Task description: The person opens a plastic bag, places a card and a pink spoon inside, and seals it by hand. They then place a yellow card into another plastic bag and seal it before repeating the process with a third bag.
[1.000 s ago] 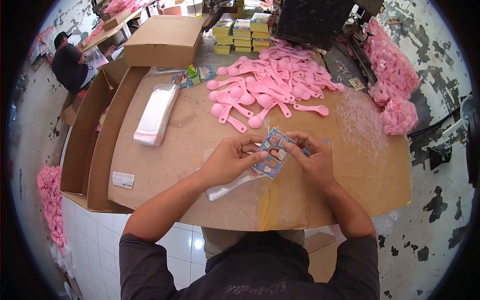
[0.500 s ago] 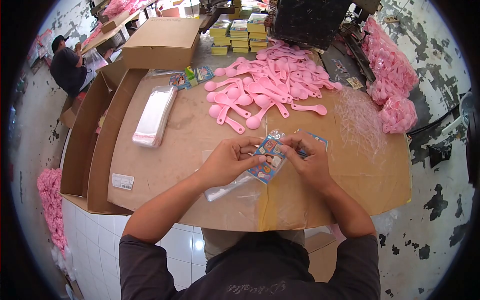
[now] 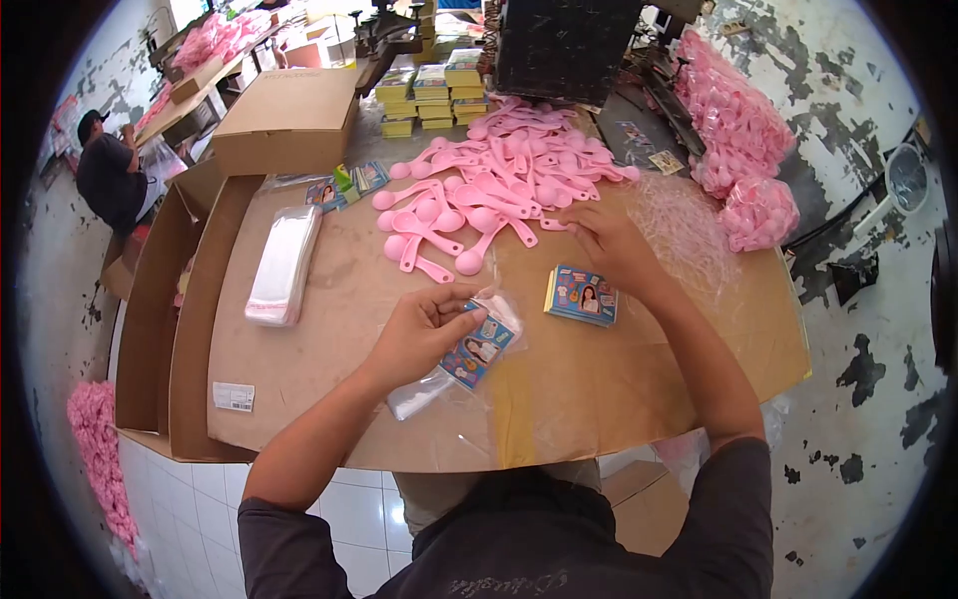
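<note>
Left hand point(image 3: 424, 334) pinches clear bag point(image 3: 424, 389) with card point(image 3: 477, 344) inside, low on table point(image 3: 329, 329). Right hand point(image 3: 604, 238) is out at edge of pink spoon pile point(image 3: 499, 180), fingers narrow, touching nearest spoon point(image 3: 552, 225). Gripped or not, can't tell. Spoon sits just left of fingertips, handle toward them. Right hand way nearer.

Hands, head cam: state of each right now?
Left hand: closed on the clear bag with a printed card inside.
Right hand: at the edge of the pink spoons; grip cannot be told.
</note>
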Demonstrator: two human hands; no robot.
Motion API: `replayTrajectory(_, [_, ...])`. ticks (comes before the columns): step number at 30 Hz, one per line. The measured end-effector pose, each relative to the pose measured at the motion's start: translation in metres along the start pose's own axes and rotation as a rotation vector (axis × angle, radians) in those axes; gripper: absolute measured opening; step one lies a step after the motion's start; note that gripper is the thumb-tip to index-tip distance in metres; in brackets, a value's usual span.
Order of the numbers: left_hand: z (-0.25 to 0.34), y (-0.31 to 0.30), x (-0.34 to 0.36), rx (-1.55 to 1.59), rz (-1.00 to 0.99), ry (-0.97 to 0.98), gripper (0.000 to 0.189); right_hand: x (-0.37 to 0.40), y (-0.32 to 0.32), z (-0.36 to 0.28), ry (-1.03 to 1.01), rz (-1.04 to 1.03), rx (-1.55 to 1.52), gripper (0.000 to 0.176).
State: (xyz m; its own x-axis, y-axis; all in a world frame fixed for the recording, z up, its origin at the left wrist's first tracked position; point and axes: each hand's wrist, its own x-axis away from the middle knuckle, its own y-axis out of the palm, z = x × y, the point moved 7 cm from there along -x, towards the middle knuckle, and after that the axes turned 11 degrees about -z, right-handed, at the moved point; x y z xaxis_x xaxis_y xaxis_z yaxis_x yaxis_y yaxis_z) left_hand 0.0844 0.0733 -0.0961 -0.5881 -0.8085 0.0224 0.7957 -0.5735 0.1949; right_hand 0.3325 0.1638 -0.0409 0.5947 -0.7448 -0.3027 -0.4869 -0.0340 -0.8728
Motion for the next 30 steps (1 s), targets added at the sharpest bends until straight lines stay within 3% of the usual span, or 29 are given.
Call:
replayTrajectory(1, [0.0, 0.0, 0.0, -0.006, 0.006, 0.005, 0.037, -0.001, 0.002, 0.008, -0.088, 0.003, 0.225, 0.022])
replayTrajectory(4, [0.004, 0.001, -0.003, 0.004, -0.026, 0.031, 0.038, -0.002, 0.005, 0.019, -0.029, -0.058, 0.332, 0.032])
replayTrajectory(7, [0.006, 0.0, 0.0, 0.024, -0.023, 0.046, 0.037, -0.008, 0.001, 0.022, 0.164, -0.155, 0.063, 0.035])
replayTrajectory(13, [0.009, 0.004, 0.0, 0.013, -0.007, 0.111, 0.04, -0.006, -0.005, -0.073, 0.099, 0.063, -0.926, 0.052])
replayTrajectory(16, [0.01, 0.005, 0.002, -0.021, 0.042, 0.09, 0.038, -0.01, 0.003, -0.077, 0.103, 0.109, -1.09, 0.06])
replayTrajectory(19, [0.006, 0.0, 0.001, -0.039, 0.062, 0.074, 0.036, -0.01, 0.012, -0.086, 0.097, 0.054, -1.03, 0.062])
replayTrajectory(25, [0.002, 0.008, 0.001, -0.021, 0.01, 0.062, 0.033, -0.007, 0.022, -0.092, 0.042, 0.184, -1.03, 0.056])
replayTrajectory(28, [0.004, 0.008, 0.0, -0.03, 0.032, 0.076, 0.032, 0.0, 0.031, -0.096, 0.049, 0.143, -1.013, 0.049])
replayTrajectory(30, [0.007, 0.005, 0.001, -0.086, 0.065, 0.054, 0.03, -0.002, 0.034, -0.091, -0.095, 0.072, -0.713, 0.039])
